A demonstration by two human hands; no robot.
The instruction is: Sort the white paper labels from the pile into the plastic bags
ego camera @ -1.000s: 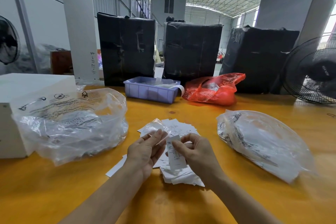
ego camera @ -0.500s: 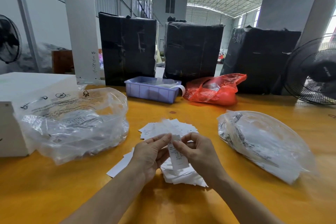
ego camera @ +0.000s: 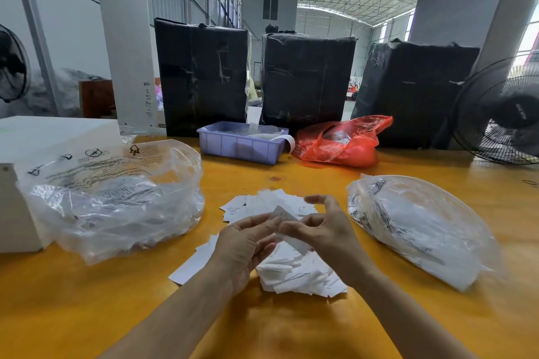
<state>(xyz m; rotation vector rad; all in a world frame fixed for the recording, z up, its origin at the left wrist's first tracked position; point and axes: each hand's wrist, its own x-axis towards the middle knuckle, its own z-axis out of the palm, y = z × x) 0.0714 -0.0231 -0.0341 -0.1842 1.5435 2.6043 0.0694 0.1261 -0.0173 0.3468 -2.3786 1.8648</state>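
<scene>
Both hands pinch one white paper label above the pile on the bench.

The left hand and right hand meet over the pile of labels, each gripping the single label between thumb and fingertips; the right hand's other fingers are raised and spread. The pile lies on the yellow bench between two clear plastic bags: the left bag stands open just beside a white box, and the right bag lies on its side. Farther back sit a purple tray and a red bag, then three black wrapped bales.
</scene>
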